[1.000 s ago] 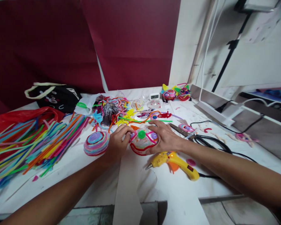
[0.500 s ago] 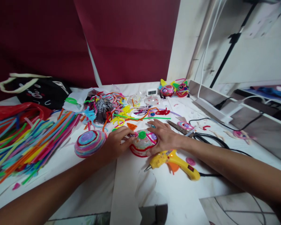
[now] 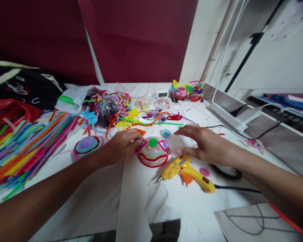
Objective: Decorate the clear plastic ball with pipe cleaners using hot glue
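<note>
A clear plastic dome (image 3: 151, 153) decorated as a face rests on the white table. It bears a green button-like nose (image 3: 153, 143), a red pipe-cleaner mouth (image 3: 153, 160) and pink-rimmed eyes, the right one with a purple centre (image 3: 165, 145). Curled fingers of my left hand (image 3: 122, 146) grip the dome's left edge and cover part of that side's eye. Right of the dome, my right hand (image 3: 204, 143) hovers apart from it, fingers spread and empty. Just below that hand lies a yellow glue gun (image 3: 189, 171), nozzle pointing left. A blue coil (image 3: 165, 133) sits behind the dome.
Loose pipe cleaners (image 3: 32, 144) cover the left side. A striped pipe-cleaner dome (image 3: 87, 148) is beside my left forearm. Farther back are a tangled craft pile (image 3: 116, 104), a small digital clock (image 3: 162, 94) and two finished faces (image 3: 187, 92). A power strip (image 3: 228, 117) lies right.
My right hand has lifted off the dome and moved right, uncovering the blue coil and the dome's right eye. My left hand stays at the dome's left edge. The view has shifted slightly.
</note>
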`<state>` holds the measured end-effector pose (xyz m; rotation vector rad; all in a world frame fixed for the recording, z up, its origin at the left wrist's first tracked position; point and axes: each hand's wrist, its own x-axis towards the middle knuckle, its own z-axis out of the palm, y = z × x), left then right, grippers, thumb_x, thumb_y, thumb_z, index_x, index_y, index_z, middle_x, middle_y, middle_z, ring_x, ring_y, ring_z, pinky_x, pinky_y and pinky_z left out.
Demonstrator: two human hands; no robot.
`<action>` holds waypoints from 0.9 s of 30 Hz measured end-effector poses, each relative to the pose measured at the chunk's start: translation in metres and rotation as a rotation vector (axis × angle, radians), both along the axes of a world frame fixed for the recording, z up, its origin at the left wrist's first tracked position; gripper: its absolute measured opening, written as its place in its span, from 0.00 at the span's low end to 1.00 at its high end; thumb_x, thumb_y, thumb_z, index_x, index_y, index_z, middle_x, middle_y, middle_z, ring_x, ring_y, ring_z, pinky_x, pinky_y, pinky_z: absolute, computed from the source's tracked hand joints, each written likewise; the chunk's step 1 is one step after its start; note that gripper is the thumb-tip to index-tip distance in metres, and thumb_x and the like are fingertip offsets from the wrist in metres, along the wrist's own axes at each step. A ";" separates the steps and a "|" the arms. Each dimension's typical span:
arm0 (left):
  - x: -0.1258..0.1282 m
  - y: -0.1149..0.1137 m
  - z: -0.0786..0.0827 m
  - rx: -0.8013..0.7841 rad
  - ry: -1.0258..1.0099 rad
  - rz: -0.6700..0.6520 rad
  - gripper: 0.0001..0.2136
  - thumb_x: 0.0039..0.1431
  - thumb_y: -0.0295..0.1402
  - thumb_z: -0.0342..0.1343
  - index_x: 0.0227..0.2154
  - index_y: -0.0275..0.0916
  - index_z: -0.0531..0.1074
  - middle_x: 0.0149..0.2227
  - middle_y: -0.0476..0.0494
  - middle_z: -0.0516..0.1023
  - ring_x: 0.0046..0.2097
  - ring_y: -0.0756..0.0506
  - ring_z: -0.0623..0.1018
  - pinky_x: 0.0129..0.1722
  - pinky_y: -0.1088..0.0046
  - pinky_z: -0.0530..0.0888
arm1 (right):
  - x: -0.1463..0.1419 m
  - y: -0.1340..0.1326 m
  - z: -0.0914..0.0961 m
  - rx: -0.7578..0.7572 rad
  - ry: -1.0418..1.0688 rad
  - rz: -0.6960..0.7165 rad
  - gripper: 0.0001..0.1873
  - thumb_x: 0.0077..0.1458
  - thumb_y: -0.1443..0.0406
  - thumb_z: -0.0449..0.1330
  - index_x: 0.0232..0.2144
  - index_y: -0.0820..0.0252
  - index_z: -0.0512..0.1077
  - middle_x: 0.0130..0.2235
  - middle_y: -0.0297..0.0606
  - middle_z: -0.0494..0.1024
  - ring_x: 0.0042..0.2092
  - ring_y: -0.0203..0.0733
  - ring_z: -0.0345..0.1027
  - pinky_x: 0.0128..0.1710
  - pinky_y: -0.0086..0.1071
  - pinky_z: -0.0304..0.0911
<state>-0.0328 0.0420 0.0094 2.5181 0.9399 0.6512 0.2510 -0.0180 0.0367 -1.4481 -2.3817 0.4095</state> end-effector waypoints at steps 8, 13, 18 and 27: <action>0.000 0.003 -0.010 -0.110 -0.162 0.037 0.05 0.54 0.31 0.56 0.30 0.42 0.77 0.31 0.45 0.77 0.32 0.48 0.75 0.30 0.79 0.69 | 0.010 -0.071 -0.029 -0.051 -0.126 -0.074 0.20 0.58 0.50 0.53 0.46 0.55 0.69 0.39 0.47 0.77 0.36 0.50 0.74 0.32 0.42 0.70; 0.001 -0.002 -0.018 -0.085 -0.209 0.008 0.06 0.55 0.32 0.56 0.32 0.41 0.78 0.31 0.45 0.77 0.33 0.48 0.75 0.29 0.81 0.70 | 0.007 -0.072 -0.041 -0.156 -0.117 -0.160 0.21 0.57 0.51 0.56 0.48 0.55 0.67 0.39 0.45 0.77 0.36 0.47 0.74 0.32 0.38 0.69; -0.002 -0.007 -0.016 -0.145 -0.155 -0.010 0.08 0.58 0.33 0.53 0.37 0.39 0.76 0.34 0.44 0.75 0.35 0.49 0.75 0.29 0.81 0.73 | 0.003 -0.066 -0.034 -0.280 -0.188 -0.143 0.13 0.58 0.55 0.55 0.41 0.56 0.70 0.36 0.40 0.75 0.31 0.42 0.70 0.30 0.36 0.65; -0.006 -0.009 -0.011 -0.183 -0.026 -0.036 0.09 0.58 0.34 0.54 0.41 0.38 0.72 0.39 0.46 0.73 0.40 0.49 0.75 0.37 0.78 0.75 | 0.014 -0.077 -0.023 -0.358 -0.044 -0.163 0.13 0.59 0.60 0.54 0.45 0.54 0.69 0.38 0.37 0.80 0.34 0.41 0.75 0.28 0.28 0.69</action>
